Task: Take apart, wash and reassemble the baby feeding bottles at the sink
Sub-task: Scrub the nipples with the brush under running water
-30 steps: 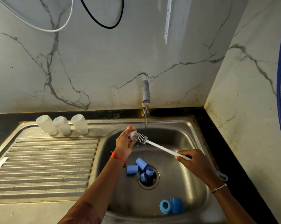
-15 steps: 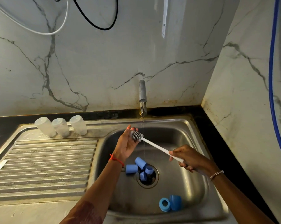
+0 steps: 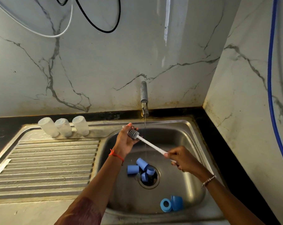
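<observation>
My left hand (image 3: 125, 141) is raised over the sink (image 3: 192, 127), its fingers curled round the grey bristle head of a bottle brush (image 3: 133, 133). Whether a small part lies under the bristles is hidden. My right hand (image 3: 180, 160) grips the brush's white handle (image 3: 151, 145) near its lower end. Three clear bottle bodies (image 3: 63, 127) stand upside down on the drainboard's back edge. Several blue caps and rings (image 3: 138, 168) lie by the drain. A blue ring (image 3: 166, 205) and a blue cap (image 3: 177, 202) lie at the basin's front right.
The tap (image 3: 144, 98) runs a thin stream (image 3: 145, 127) just right of the brush head. The ribbed steel drainboard (image 3: 48, 163) stretches left of the basin. Marble walls close the back and right side, and a blue hose (image 3: 271, 78) hangs on the right.
The brush head has pushed deeper into my left palm, left of the stream. My right hand has shifted on the handle, and the handle's looped end no longer shows.
</observation>
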